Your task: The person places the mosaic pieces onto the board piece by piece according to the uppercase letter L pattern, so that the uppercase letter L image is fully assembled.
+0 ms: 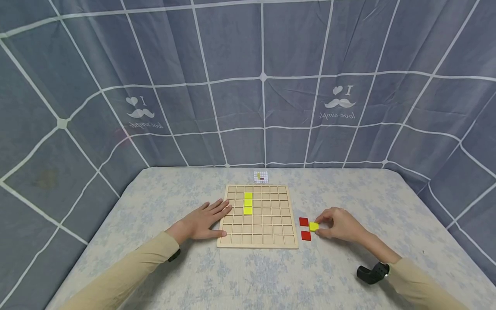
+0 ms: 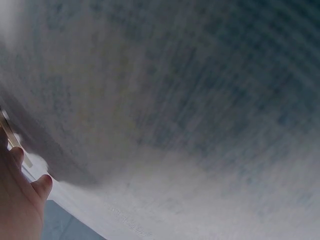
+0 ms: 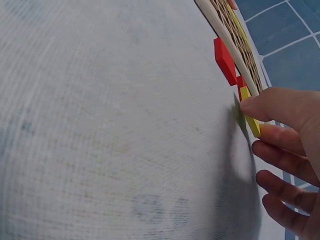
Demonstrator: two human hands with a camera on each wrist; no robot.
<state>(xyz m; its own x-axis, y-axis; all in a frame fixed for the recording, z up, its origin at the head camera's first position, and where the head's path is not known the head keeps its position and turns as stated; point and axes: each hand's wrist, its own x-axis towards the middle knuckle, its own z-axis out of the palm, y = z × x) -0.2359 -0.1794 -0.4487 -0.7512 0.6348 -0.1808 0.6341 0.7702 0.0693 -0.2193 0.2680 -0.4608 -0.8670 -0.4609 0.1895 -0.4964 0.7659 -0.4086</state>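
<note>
A yellow square tile (image 1: 313, 227) is pinched between the thumb and forefinger of my right hand (image 1: 341, 224), just right of the wooden grid board (image 1: 257, 246). In the right wrist view this yellow tile (image 3: 252, 120) is tilted close over the tablecloth. Two red tiles, one farther back (image 1: 304, 221) and one nearer (image 1: 306, 236), lie between the board and that hand. My left hand (image 1: 207, 219) rests with spread fingers on the board's left edge. Several yellow tiles (image 1: 248, 203) fill a column of cells in the board's upper left part.
A small printed card (image 1: 261, 177) with a grid pattern lies behind the board. The table has a pale blue patterned cloth (image 1: 248, 280). A blue checked curtain (image 1: 232, 107) surrounds its back and sides. A black wrist strap (image 1: 373, 273) is on the right arm.
</note>
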